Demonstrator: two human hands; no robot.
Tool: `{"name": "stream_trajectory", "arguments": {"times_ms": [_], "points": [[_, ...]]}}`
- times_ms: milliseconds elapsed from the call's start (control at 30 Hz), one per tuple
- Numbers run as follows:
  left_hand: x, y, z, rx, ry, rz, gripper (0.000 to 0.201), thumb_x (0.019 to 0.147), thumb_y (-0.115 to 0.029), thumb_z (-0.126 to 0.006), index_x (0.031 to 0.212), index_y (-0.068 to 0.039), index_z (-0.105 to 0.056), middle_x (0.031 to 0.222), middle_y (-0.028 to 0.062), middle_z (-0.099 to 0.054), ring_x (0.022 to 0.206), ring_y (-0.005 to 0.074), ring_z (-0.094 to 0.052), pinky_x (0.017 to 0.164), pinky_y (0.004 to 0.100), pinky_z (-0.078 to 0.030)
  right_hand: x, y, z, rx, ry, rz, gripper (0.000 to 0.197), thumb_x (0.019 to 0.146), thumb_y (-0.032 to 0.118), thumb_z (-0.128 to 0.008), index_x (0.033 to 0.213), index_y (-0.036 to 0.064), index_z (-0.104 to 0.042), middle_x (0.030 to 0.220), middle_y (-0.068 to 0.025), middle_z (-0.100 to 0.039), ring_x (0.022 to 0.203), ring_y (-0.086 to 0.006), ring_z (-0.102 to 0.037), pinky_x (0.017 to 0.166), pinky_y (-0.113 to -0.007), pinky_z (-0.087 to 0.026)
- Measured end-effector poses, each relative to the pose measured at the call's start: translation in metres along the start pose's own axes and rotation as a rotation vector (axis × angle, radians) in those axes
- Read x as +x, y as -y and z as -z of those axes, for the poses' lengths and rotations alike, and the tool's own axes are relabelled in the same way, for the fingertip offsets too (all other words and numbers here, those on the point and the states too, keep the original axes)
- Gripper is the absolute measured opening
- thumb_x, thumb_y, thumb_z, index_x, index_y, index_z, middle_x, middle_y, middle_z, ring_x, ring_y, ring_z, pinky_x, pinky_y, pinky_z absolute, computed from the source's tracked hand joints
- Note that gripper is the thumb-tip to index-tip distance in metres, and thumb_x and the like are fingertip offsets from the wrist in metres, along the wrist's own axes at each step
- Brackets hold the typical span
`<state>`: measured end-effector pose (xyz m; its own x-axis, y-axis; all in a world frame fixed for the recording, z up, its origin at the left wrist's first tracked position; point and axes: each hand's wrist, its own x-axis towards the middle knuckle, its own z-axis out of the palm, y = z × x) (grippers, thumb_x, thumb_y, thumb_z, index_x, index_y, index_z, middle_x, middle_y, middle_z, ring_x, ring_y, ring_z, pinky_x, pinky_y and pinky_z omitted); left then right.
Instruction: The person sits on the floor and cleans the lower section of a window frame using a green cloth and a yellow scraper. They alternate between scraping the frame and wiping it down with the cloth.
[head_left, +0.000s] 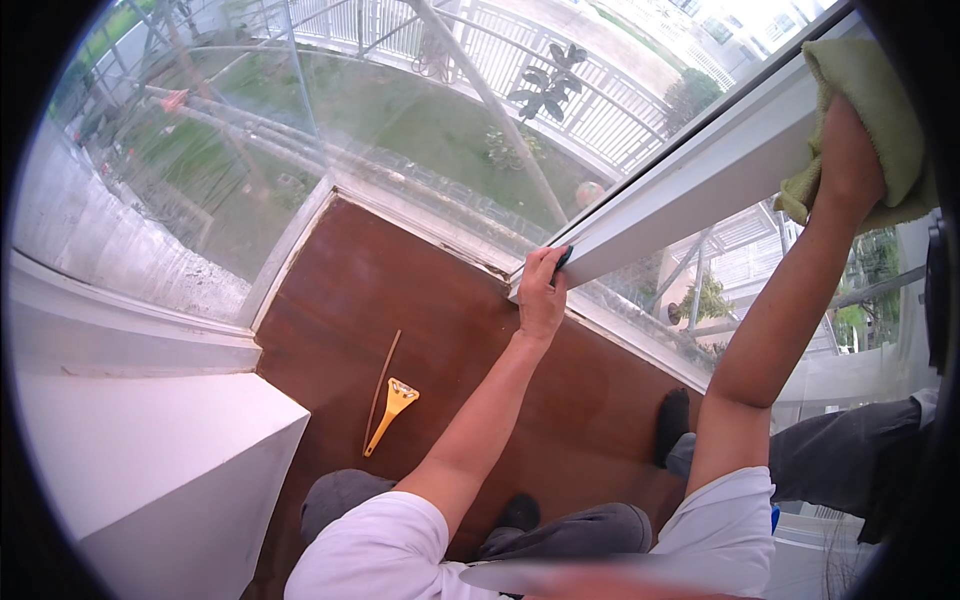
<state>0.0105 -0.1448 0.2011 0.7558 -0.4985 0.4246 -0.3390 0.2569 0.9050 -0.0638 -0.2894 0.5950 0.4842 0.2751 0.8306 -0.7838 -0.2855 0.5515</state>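
My left hand (543, 290) is at the lower end of a white window frame (690, 190). Its fingers are closed round a small black piece (564, 258) against the frame's edge; whether this is a fixed handle or a loose thing I cannot tell. Higher up on the right, my right hand (855, 140) reaches into a folded green cloth (880, 85). The cloth covers its fingers and lies against the frame's upper part. A yellow scraper (392, 412) with a wide head lies on the reddish-brown floor (350, 260), left of my left forearm.
Beside the scraper lies a thin brown strip (382, 390). A white boxed ledge (180, 440) juts out at lower left. Glass panes (400, 120) show a lawn, poles and a white fence outside. Dark grey trousers (850, 440) and a dark foot (674, 425) are at the right.
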Motion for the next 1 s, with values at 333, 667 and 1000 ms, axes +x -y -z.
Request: {"name": "stream_trajectory", "arguments": {"times_ms": [333, 667, 1000], "points": [[0.045, -0.046, -0.01, -0.125, -0.053, -0.021, 0.015, 0.079, -0.001, -0.065, 0.093, -0.004, -0.066, 0.083, 0.0123, -0.062, 0.077, 0.0276, -0.061, 0.067, 0.0333, -0.047, -0.012, 0.004, -0.001, -0.001, 0.012, 0.017, 0.018, 0.078, 0.017, -0.058, 0.094, 0.0076, -0.057, 0.09, -0.0085, -0.059, 0.085, -0.02, -0.057, 0.073, -0.033, -0.048], [0.034, -0.017, -0.002, 0.078, 0.001, 0.129, 0.012, 0.076, -0.006, -0.067, 0.087, -0.004, -0.063, 0.082, 0.0131, -0.062, 0.077, 0.0308, -0.06, 0.067, 0.0374, -0.047, -0.021, 0.013, 0.006, 0.015, 0.027, 0.034, 0.015, 0.078, 0.018, -0.057, 0.088, 0.0075, -0.057, 0.085, -0.0072, -0.059, 0.08, -0.0194, -0.058, 0.069, -0.033, -0.048], [0.017, 0.023, -0.005, 0.235, 0.064, 0.206, 0.012, 0.074, -0.009, -0.067, 0.084, -0.006, -0.062, 0.081, 0.0133, -0.062, 0.077, 0.0321, -0.061, 0.067, 0.0401, -0.047, -0.045, 0.025, 0.011, 0.077, 0.062, 0.073, 0.013, 0.077, 0.019, -0.056, 0.083, 0.0074, -0.057, 0.079, -0.006, -0.059, 0.074, -0.0187, -0.058, 0.065, -0.032, -0.049]]}}
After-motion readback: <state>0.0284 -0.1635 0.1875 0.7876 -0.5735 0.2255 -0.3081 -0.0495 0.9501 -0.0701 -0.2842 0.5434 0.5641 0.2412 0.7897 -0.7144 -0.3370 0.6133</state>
